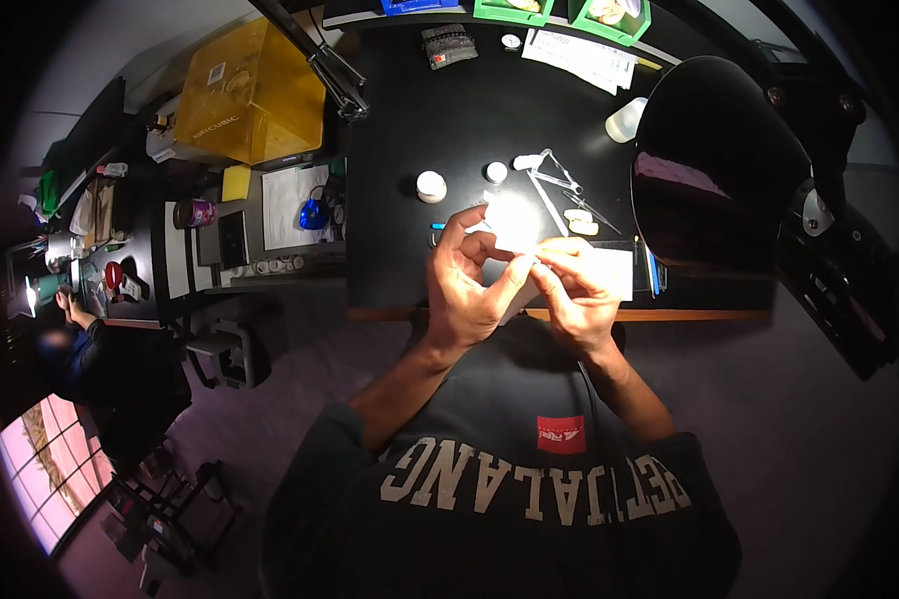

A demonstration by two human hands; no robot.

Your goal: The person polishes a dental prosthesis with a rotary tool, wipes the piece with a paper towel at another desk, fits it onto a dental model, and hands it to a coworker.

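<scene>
My left hand [461, 299] and my right hand [581, 299] meet at the front edge of the black table, under a bright lamp. Thumb and finger of each are pinched together, the tips almost touching. Whatever sits between them is too small and glare-washed to make out. Just beyond the fingertips a white patch [515, 222] is overexposed, so its kind is unclear. Under and beside my right hand lies a white sheet [614, 272]. Farther back stand two small white round containers, one on the left [431, 187] and one nearer the middle [496, 173].
A clear angular frame-like tool [559, 178] lies past my hands. On the right looms a black lamp shade [719, 160], with a white cup [625, 120] beside it. Green bins [609, 18] and papers [579, 60] line the back. Another person [100, 349] sits far left.
</scene>
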